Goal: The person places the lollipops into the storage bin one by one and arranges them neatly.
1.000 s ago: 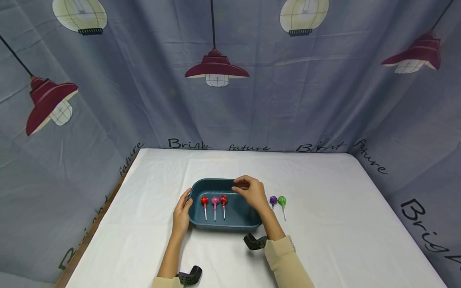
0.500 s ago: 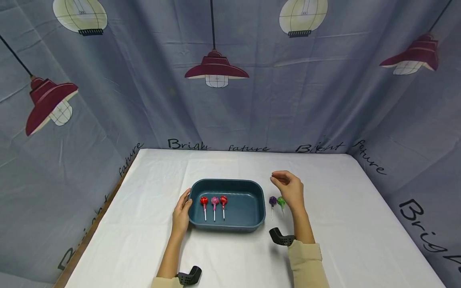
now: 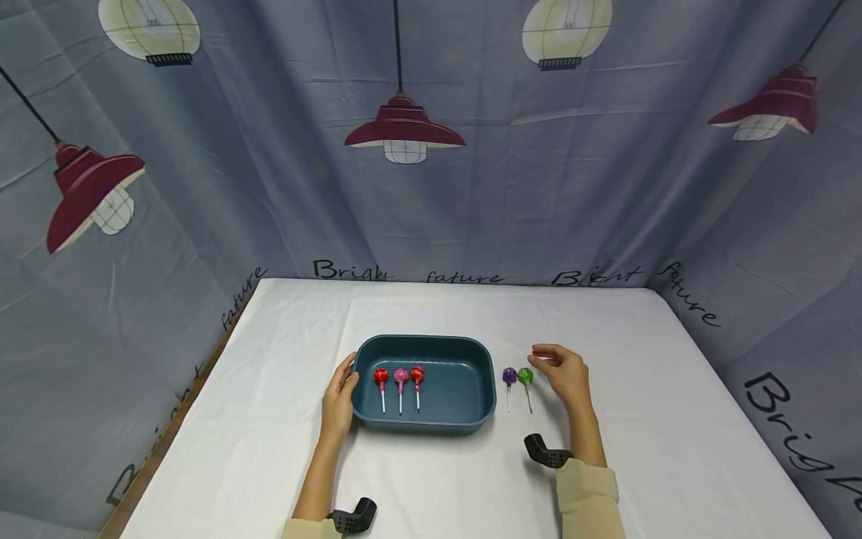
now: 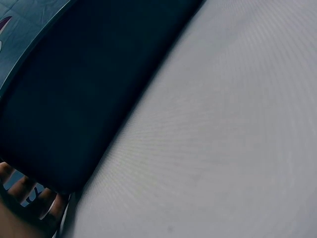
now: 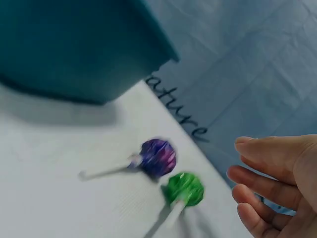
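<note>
Blue-green and deep, the tray (image 3: 454, 393) sits on a white cloth (image 3: 646, 412). Three lollipops lie inside it, toward its left half, side by side with their sticks pointing at the person. They go first red lollipop (image 3: 381, 376), pink lollipop (image 3: 401, 376), second red lollipop (image 3: 417, 373).

The left hand (image 3: 338, 400) holds the left end of the tray — its fingers bend round the outside wall, and its thumb is at the rim.

Two more lollipops lie on the cloth, just past the right end of the tray. The purple lollipop (image 3: 509, 376) is closer to the tray, and the green lollipop (image 3: 525, 376) is just beside it.

The right hand (image 3: 567, 376) is up over the cloth, near the green lollipop but not touching it. Its fingers are softly bent — and you can see a gap between the thumb and fingers.

Behind the table hangs a grey-blue curtain (image 3: 289, 187) with dark red lamps (image 3: 404, 133) printed on it.
</note>
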### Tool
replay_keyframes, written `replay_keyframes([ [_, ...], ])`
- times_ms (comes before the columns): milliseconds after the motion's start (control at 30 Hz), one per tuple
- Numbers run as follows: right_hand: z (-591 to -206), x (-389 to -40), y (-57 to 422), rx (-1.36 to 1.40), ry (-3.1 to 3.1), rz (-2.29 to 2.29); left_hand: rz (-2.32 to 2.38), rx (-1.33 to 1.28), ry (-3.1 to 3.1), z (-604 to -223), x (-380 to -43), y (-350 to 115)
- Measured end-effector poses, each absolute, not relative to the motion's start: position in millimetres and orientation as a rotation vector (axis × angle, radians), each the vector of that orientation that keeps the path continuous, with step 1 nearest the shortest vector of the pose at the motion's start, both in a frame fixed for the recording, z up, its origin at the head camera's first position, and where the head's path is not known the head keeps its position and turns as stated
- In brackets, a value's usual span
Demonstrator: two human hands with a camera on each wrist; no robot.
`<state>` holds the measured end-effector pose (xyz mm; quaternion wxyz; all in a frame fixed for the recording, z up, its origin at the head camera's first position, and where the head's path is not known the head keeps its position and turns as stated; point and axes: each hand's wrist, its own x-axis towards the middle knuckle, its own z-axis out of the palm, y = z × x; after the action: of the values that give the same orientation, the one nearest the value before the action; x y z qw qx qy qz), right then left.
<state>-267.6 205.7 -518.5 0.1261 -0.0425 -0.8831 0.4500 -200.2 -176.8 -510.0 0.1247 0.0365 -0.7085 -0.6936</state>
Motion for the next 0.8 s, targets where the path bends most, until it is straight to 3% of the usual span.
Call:
replay_keyframes([
  [100, -503.2, -252.9, 199.5, -0.147, -2.641, 1.376, -2.019, 0.110, -2.067, -505.2, -198.0, -175.8],
  [533, -530.2, -248.9, 205.1, -0.112, -2.663, 1.463, -2.011, 0.125, -2.075, -500.3, -194.7, -174.9],
  [800, -532.6, -249.1, 205.5, -0.073, -2.705, 1.417, -2.039, 0.109, -2.040, -522.1, -206.0, -181.0],
])
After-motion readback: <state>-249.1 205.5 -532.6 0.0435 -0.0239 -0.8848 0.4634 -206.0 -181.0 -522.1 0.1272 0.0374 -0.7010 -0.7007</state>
